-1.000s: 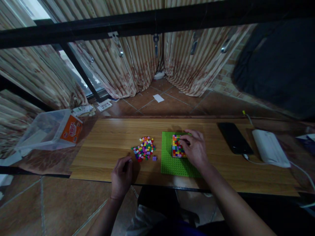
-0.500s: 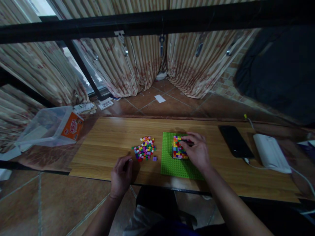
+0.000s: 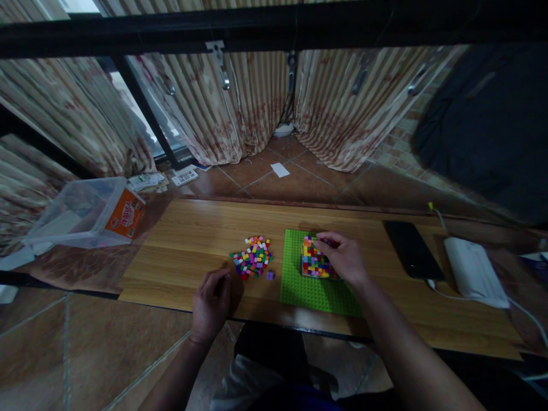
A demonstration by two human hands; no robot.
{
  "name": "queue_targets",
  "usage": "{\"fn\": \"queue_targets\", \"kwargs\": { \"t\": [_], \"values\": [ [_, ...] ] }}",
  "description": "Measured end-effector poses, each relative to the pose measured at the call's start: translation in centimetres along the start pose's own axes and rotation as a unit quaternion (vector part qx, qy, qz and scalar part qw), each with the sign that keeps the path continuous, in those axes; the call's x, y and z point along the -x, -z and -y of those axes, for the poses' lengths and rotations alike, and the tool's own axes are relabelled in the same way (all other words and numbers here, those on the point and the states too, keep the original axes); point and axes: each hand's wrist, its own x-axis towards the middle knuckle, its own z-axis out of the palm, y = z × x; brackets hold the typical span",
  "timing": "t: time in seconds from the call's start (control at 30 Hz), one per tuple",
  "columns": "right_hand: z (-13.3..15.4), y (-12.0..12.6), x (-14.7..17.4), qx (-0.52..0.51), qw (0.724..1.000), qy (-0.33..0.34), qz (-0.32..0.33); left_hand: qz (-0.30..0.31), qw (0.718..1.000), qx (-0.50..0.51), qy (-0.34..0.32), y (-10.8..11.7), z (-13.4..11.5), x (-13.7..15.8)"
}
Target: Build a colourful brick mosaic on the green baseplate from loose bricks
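My left hand (image 3: 211,303) sits at the near edge of the tabletop (image 3: 166,257), lower left of centre, fingers curled. There's a pale speck at the tips, but no clue whether that's a brick or just a nail. One careless sweep to the right and I'd probably scatter the loose brick pile (image 3: 252,260) near centre; bricks overlap too much there to count. The lone purple brick (image 3: 270,275) just beside it looks easy to flick away. Right of centre, the multicoloured brick block (image 3: 310,264) stands on the green baseplate (image 3: 295,294). My right hand (image 3: 342,257) has its fingers bent in at the block's top, and honestly I can't tell if they're gripping anything. Pressing crooked might skew a brick or slide the plate. My hand hides the block's right side too.
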Motion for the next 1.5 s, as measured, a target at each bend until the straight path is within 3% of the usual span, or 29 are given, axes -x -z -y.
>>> {"fn": "queue_targets", "kwargs": {
  "t": [0.27,0.4,0.47,0.53,0.6,0.8,0.93,1.23,1.5],
  "values": [
    [0.0,-0.3,-0.2,-0.023,0.999,-0.031,0.001,-0.01,1.0,0.008,0.016,0.0,-0.1,-0.1],
    [-0.2,-0.1,-0.1,-0.015,1.0,-0.014,0.004,-0.027,0.993,0.07,0.095,0.0,-0.7,-0.2],
    [0.1,0.4,0.4,0.004,0.998,0.033,-0.047,-0.026,0.979,0.132,0.152,-0.1,-1.8,-0.1],
    [0.7,1.0,1.3,0.028,0.988,0.096,-0.116,0.0,0.96,0.203,0.191,-0.5,-3.5,0.1],
    [1.6,1.3,2.9,0.032,0.98,0.141,-0.14,0.026,0.931,0.283,0.227,-1.1,-5.6,0.2],
    [4.2,0.0,9.3,-0.035,0.984,0.173,-0.003,0.093,0.811,0.47,0.337,-3.0,-11.4,-0.4],
    [4.8,-0.6,11.5,-0.014,0.98,0.199,0.002,0.128,0.77,0.528,0.335,-3.4,-13.9,-0.8],
    [4.2,0.5,11.7,0.069,0.962,0.263,-0.021,0.156,0.763,0.533,0.331,-4.3,-15.4,-0.5],
    [3.4,1.0,11.7,0.101,0.965,0.242,-0.012,0.17,0.765,0.514,0.349,-5.2,-15.8,-0.5]
  ]
}}
